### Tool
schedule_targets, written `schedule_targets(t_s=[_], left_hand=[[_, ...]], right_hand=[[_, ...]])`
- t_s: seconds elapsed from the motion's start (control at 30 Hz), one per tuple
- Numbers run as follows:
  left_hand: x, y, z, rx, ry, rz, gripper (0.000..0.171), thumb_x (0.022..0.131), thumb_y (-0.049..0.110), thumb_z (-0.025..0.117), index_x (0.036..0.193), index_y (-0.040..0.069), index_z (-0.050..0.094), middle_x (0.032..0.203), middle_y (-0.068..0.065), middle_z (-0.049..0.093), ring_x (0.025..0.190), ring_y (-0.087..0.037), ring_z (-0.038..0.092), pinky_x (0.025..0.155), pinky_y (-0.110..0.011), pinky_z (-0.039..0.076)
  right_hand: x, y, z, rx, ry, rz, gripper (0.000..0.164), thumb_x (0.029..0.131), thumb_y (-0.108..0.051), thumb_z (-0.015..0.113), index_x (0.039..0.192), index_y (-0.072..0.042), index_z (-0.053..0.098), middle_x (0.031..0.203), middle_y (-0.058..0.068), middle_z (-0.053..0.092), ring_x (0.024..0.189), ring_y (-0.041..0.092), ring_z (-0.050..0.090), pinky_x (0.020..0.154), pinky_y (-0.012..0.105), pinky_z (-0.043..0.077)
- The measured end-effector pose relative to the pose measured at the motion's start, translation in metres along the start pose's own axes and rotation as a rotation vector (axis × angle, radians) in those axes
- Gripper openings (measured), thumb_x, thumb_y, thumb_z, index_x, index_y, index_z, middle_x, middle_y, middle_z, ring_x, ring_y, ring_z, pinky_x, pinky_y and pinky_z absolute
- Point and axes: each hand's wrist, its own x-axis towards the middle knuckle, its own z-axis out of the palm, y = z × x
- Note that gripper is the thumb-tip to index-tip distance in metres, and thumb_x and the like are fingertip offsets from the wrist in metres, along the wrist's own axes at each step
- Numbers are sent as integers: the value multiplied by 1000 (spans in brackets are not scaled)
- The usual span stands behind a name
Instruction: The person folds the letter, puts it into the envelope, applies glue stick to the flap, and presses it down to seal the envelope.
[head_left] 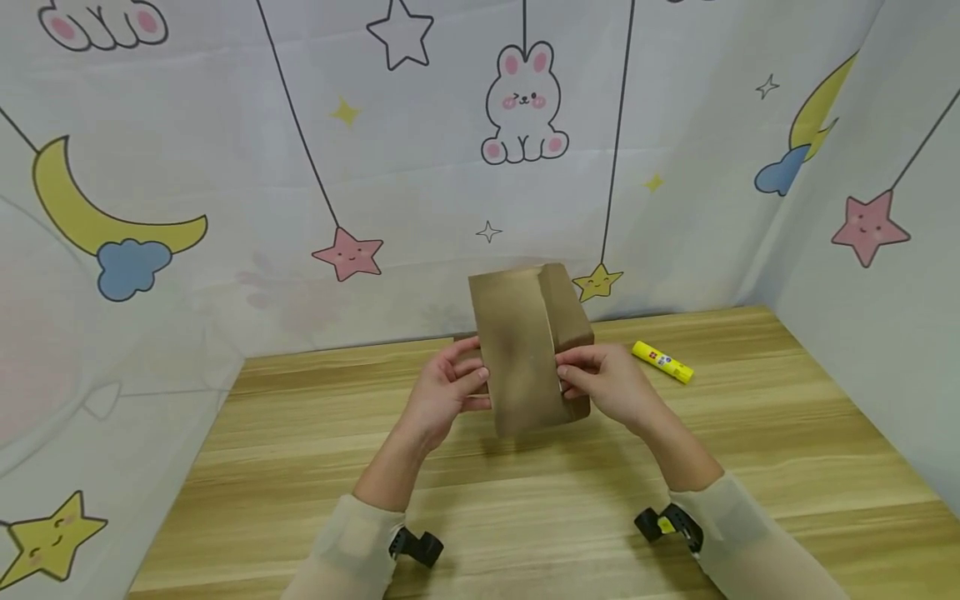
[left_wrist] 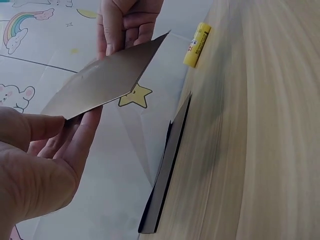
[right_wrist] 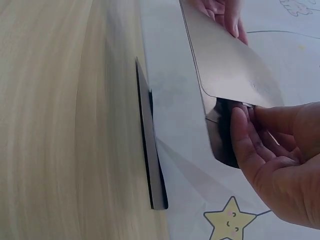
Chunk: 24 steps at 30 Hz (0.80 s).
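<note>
A folded piece of brown cardboard [head_left: 517, 350] is held up above the table, its broad panel facing me and a narrower flap [head_left: 566, 308] bent along the right side. My left hand [head_left: 448, 387] pinches the left edge, thumb in front and fingers behind. On the other side, my right hand [head_left: 611, 383] pinches the edge where panel and flap meet. From the right wrist, the folded sheet shows a dark hollow [right_wrist: 223, 132] between its layers, with the right fingers at its opening. Some right fingertips are hidden inside the fold.
A yellow glue stick [head_left: 663, 362] lies on the wooden table [head_left: 315, 467], right of the right hand. Another folded brown strip [left_wrist: 167, 170] rests near the table's back edge, mostly hidden in the head view. A printed cloth backdrop [head_left: 420, 167] rises directly behind the table.
</note>
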Motion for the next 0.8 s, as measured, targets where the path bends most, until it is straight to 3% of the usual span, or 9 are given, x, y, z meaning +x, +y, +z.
schedule_targets(t_s=[0.13,0.33,0.47,0.57,0.7,0.8], left_hand=[[1,-2,2,12,56,25,54,99,-13,60,150,-1,48,97,-3,70,77,-15,67,66,-35,64],[1,-1,1,3,202,51,52,90,-13,61,138,2,50,102,-11,70,81,-21,68,64,-36,64],[-1,1,-2,-57,282,53,49,92,-11,64,135,6,46,111,-15,69,85,-24,72,66,-34,64],[0,1,-1,-139,308,70,46,91,-13,64,129,6,45,110,-14,68,82,-22,73,65,-31,63],[0,-3,4,-217,301,96,40,89,-15,63,122,3,50,101,-11,67,75,-21,72,65,-31,64],[0,-6,9,-249,285,88,36,90,-15,64,120,1,53,96,-9,66,75,-20,70,67,-31,64]], right_hand=[[-1,-3,3,-32,13,-11,27,105,-7,68,129,4,73,118,17,75,95,25,74,78,33,64],[-2,-8,4,-82,75,-1,27,105,-10,69,130,-1,73,116,12,77,104,25,74,83,31,62],[-2,-6,3,-88,167,-2,26,105,-14,70,128,-1,71,110,13,74,97,29,73,78,29,61],[-1,-3,5,-44,197,24,33,104,-20,72,128,1,64,106,17,70,91,32,71,74,32,61],[1,1,14,103,91,104,46,105,-27,72,133,4,54,116,23,71,93,31,74,78,39,63],[1,3,22,210,-7,143,43,106,-24,69,132,6,50,119,23,73,95,29,76,81,41,64]])
